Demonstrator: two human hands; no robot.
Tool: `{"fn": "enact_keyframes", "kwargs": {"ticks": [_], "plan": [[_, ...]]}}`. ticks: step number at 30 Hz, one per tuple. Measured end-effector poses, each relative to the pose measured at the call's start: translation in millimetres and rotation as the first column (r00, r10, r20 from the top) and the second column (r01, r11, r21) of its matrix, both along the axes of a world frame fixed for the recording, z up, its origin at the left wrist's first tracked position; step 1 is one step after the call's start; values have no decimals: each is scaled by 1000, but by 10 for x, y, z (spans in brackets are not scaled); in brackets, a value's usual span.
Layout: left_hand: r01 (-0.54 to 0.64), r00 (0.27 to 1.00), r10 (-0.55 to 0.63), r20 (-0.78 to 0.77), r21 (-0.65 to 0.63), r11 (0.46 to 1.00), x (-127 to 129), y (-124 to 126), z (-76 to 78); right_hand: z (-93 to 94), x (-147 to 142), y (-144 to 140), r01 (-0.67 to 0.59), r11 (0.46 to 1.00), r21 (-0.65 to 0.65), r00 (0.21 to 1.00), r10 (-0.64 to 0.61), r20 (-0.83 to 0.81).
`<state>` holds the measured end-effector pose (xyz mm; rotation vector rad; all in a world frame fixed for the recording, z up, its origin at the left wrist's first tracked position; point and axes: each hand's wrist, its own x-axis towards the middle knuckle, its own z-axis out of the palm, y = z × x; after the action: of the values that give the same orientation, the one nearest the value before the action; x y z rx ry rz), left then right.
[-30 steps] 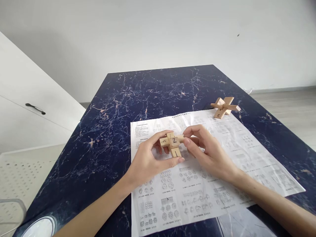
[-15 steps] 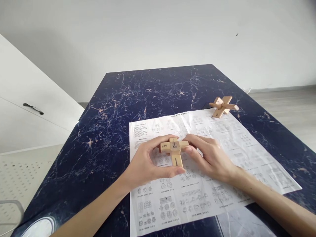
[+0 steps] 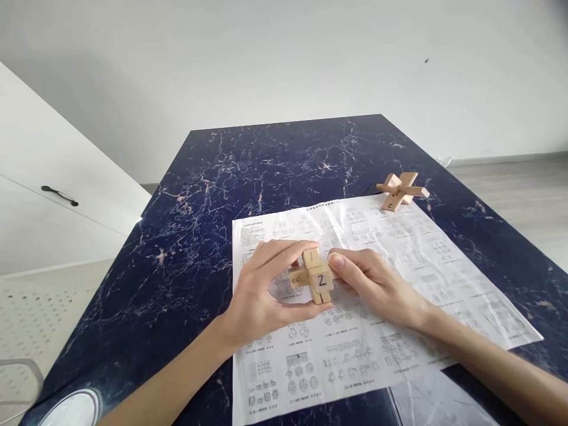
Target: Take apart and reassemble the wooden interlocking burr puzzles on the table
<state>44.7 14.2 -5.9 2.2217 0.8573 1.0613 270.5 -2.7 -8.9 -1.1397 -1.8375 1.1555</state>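
- Wooden cross puzzle [image 3: 314, 276] was held just above the instruction sheet [image 3: 399, 266], between both hands; faces marked "1" and "2" showed, a third mark was too blurred to read.
- Left hand [image 3: 261, 296] grip was clenched on the puzzle's left side: thumb under it, fingers [image 3: 284, 251] curled over the top.
- Right hand [image 3: 377, 287] grip pinched the puzzle's right arm; thumb tip touched the wood, the other fingers sat behind it.
- Sheet lay flat under both grips, printed with small diagrams, on the dark blue marbled table [image 3: 213, 195].
- Second wooden cross puzzle [image 3: 402, 190] rested well beyond the right grip, at the sheet's far corner, untouched.
- White cabinet [image 3: 48, 195] with a dark handle stood far left of the left grip.
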Motion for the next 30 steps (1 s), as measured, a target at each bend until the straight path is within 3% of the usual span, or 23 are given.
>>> {"fn": "enact_keyframes", "kwargs": {"ticks": [2,7,12,17,21,26,28,30], "plan": [[-2,1000,2,-2,3,1000,4,-3,-6,1,4,0,0,999,-35,1000,-1,-20],[10,1000,-11,-7,-150,989,8,2,0,-2,-13,4,33,992,-125,995,-44,-91],[-57,998,59,-3,-271,961,14,-7,-15,-2,22,33,88,970,-229,969,-136,-206],[-101,993,115,3,-451,887,37,-16,2,-20,101,117,171,919,-356,843,-323,-429],[-114,992,129,-1,-472,874,45,-8,14,-55,148,196,219,856,-467,692,-474,-544],[-115,993,108,-43,-462,879,40,-6,28,-87,231,282,184,790,-585,511,-586,-629],[-117,993,105,-52,-453,884,42,-6,34,-109,289,322,149,783,-603,487,-589,-645],[-119,993,107,-54,-454,883,45,-3,38,-142,349,360,123,798,-590,512,-561,-651]]}}
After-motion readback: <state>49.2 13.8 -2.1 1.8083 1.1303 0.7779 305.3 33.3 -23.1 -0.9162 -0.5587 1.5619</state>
